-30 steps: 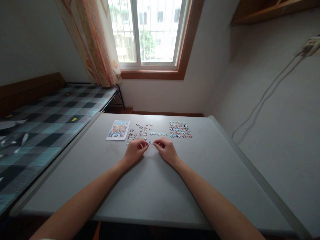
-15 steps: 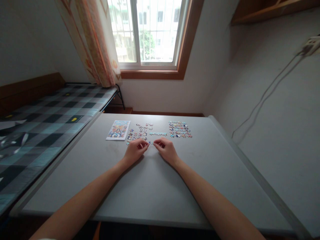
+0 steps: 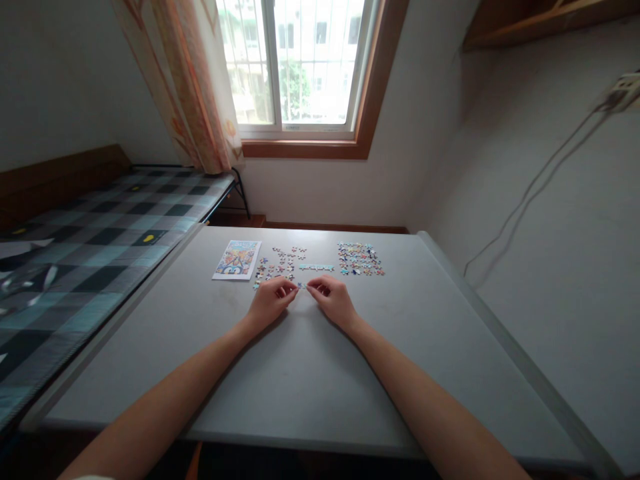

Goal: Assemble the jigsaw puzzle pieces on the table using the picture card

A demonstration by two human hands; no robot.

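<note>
Both my hands rest on the grey table (image 3: 300, 373), fingertips facing each other. My left hand (image 3: 270, 301) and my right hand (image 3: 333, 300) are each curled in a pinch on small jigsaw pieces (image 3: 301, 285) held between them on the tabletop. Just beyond lies a short joined strip of blue pieces (image 3: 317, 267). Loose pieces (image 3: 280, 263) are scattered to the left of it, and a denser patch of pieces (image 3: 359, 259) lies to the right. A colourful reference picture card (image 3: 237, 259) lies flat at the far left.
A bed with a checked blue-grey cover (image 3: 85, 247) runs along the table's left edge. A white wall (image 3: 550, 253) with a hanging cable borders the right edge. A window (image 3: 295, 67) with a curtain is beyond the table's far end.
</note>
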